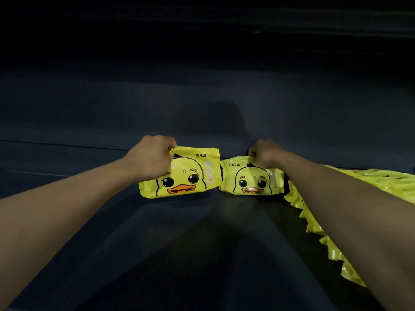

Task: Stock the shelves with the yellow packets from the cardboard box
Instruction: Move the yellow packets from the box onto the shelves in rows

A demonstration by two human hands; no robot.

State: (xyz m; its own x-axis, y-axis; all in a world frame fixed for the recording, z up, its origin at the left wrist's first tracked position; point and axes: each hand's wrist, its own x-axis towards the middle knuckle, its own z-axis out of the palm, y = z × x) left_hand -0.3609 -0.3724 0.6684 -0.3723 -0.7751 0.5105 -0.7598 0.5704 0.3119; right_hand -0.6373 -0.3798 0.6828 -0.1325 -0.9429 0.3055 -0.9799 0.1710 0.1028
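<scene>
1. Fingers of the left hand [150, 156] pinch the top seam of one yellow packet [182, 176]; those of the right hand [264, 153] pinch a second packet [251, 179].
2. Both packets stand upright, side by side on the dark shelf [202, 232], just beside the row of packets [318, 221] on the right.
3. Best to seat each bottom edge flat, duck faces forward, and nudge them against the row before letting go.
4. Release gently, or they may tip.

right arm [336, 198] hides packet row [395, 185]; fingertips tucked behind packets.
</scene>
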